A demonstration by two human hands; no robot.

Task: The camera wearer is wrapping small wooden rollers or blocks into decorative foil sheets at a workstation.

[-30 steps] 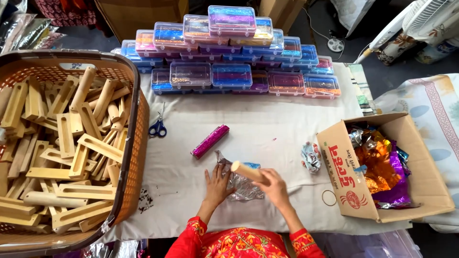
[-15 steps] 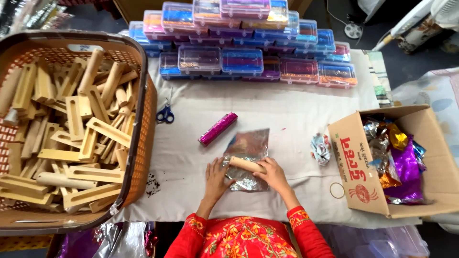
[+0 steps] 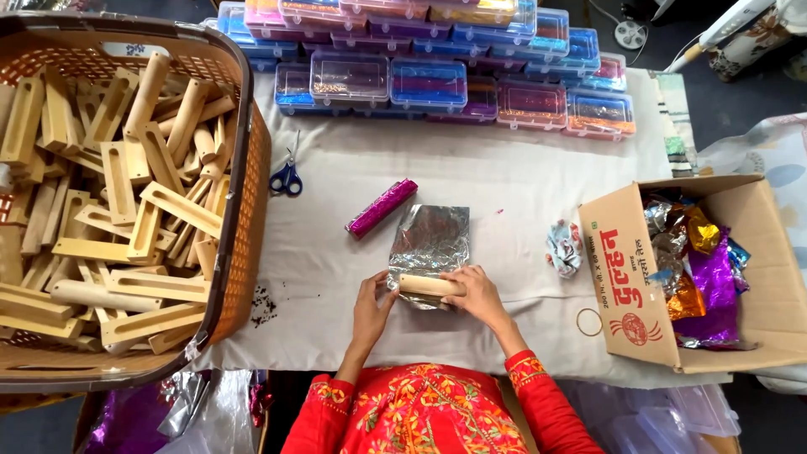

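Observation:
A short wooden stick [image 3: 427, 286] lies across the near end of a silver foil sheet [image 3: 432, 238] spread on the white table cloth. My right hand [image 3: 477, 293] grips the stick's right end. My left hand [image 3: 373, 304] holds its left end and the foil's near corner. A stick wrapped in shiny magenta foil [image 3: 381, 208] lies just beyond, to the left of the sheet.
A brown basket [image 3: 238, 244] full of wooden pieces stands at the left. Blue-handled scissors [image 3: 287, 174] lie beside it. Stacked clear plastic boxes [image 3: 437, 71] line the far edge. A cardboard box [image 3: 622, 286] of coloured foils stands right, with a crumpled foil ball [image 3: 562, 248] and rubber band [image 3: 588, 322] near it.
The foil sheet has been laid flat on the cloth, and both hands have brought the wooden stick down onto its near end.

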